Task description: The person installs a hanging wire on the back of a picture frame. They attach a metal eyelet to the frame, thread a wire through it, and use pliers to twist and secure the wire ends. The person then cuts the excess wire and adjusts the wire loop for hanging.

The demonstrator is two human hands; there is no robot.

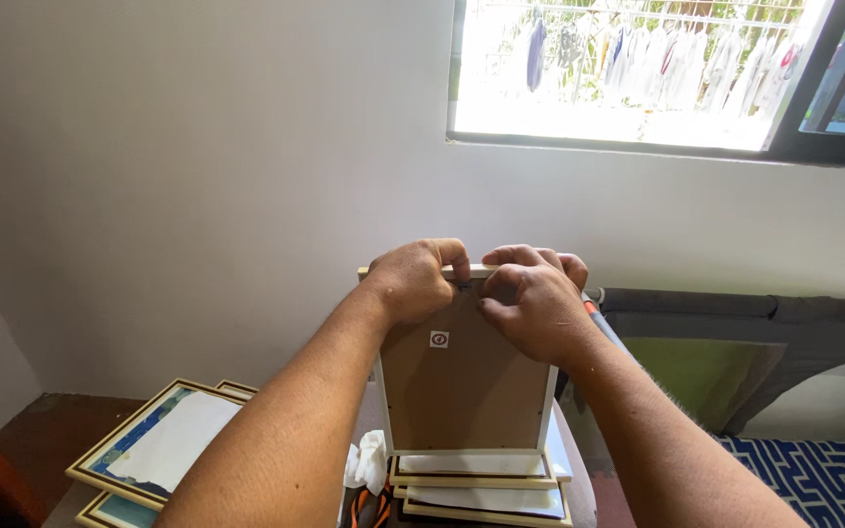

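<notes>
Head-camera view: we stand a picture frame, brown backing toward us, upright on a stack of frames. Our left hand and right hand pinch its top edge, fingers closed.

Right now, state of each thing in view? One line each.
picture frame: upright, brown back facing the camera, bottom edge resting on the stack.
left hand: grip closed on the frame's top edge.
right hand: fingers curled at the top edge, pressing the backing.
stack of frames: lying flat under the upright one.
gold-edged frames: flat, lower left, white sheet on top.
window: bright, laundry hanging outside.
</notes>
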